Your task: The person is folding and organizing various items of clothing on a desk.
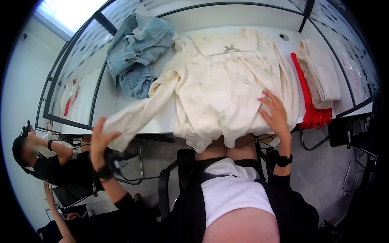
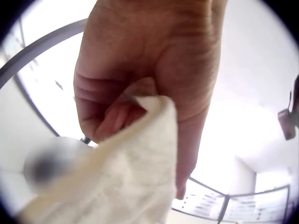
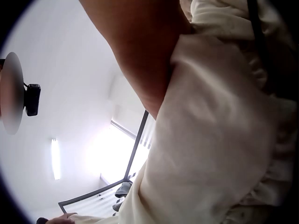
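A cream long-sleeved dress with a small bow at the chest lies spread on the white table, neckline toward the back. Its ruffled hem hangs over the front edge. My left hand holds the end of one sleeve, pulled out to the left. In the left wrist view, fingers curl round the cream cuff. On the lower right side of the dress rests my right hand, fingers spread over the cloth. In the right wrist view, cream cloth covers part of that hand.
Crumpled light-blue denim lies at the back left. At the right are a folded cream cloth and a red fringed cloth. A low white partition with a black frame borders the table. Another person sits to the left.
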Demonstrator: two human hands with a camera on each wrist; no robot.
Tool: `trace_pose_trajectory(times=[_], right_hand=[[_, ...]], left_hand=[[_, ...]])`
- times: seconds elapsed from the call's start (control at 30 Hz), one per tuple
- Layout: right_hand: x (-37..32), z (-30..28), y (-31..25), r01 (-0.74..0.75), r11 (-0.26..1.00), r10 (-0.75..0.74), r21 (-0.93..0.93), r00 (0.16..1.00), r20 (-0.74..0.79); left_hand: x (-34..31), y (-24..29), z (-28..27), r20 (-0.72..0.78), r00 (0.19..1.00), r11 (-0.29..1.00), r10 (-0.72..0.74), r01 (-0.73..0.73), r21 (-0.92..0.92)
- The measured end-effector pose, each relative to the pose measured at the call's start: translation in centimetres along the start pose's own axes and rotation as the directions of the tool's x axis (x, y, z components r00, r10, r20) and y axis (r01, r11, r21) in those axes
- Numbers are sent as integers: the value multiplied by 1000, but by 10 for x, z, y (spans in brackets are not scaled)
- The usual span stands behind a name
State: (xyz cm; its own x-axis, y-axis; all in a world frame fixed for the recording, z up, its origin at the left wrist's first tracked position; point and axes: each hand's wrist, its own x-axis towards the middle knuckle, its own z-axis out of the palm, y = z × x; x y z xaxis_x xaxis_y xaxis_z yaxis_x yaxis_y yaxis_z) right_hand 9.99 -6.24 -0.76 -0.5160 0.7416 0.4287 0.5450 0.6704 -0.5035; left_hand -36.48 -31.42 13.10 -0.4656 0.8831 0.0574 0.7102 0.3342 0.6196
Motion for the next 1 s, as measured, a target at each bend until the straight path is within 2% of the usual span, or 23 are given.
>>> trace_pose_trajectory(times=[0.03,0.1,0.17,0.23,0.3,0.33,0.37,0.47,0.53,0.67,0.77,0.8,0.93,1.0], right_hand=[[0,0,0,-6,1000,6,5,1000,5],[-1,1,1,4,1000,-4,-12,1000,-1],[-1,2,1,6,1000,-6,-18,1000,-4],[-1,1,0,0,1000,0,-18,1000,-2],[0,1,-1,-1,1000,1,-23,1000,-7],[0,0,-2,-3,1000,3,-24,1000,-7],[0,-1,-2,-9,1000,9,-17,1000,-3],[1,-2,-3,-21,1000,21,-5,1000,8],[1,-2,-1,-20,1000,20,-10,1000,14],[1,-2,-1,-16,1000,16,-15,1000,7],[1,-3,-2,-22,1000,22,-10,1000,3],[1,-3,-2,-21,1000,21,-8,1000,1],[1,-3,-1,-10,1000,10,-3,1000,-9],[1,-3,-1,-1,1000,1,-17,1000,5]], left_hand=[[12,14,-19,49,999,997,-2,-2,81],[44,19,-53,50,997,934,63,-77,350],[77,19,-90,5,982,862,187,-167,478],[108,19,-124,-45,985,955,168,-151,255],[120,49,-132,-103,983,988,151,-154,-29],[133,46,-147,-74,988,987,132,-138,-78],[136,57,-148,-168,980,982,108,-132,-138],[176,54,-188,-195,948,926,250,-175,335],[194,62,-205,-246,907,800,341,-143,582],[199,82,-205,-459,732,772,503,-141,620],[203,90,-205,-558,561,714,611,-87,695],[200,93,-204,-621,577,702,530,113,703],[190,108,-193,-663,464,667,587,187,722],[190,108,-192,-657,451,698,604,97,709]])
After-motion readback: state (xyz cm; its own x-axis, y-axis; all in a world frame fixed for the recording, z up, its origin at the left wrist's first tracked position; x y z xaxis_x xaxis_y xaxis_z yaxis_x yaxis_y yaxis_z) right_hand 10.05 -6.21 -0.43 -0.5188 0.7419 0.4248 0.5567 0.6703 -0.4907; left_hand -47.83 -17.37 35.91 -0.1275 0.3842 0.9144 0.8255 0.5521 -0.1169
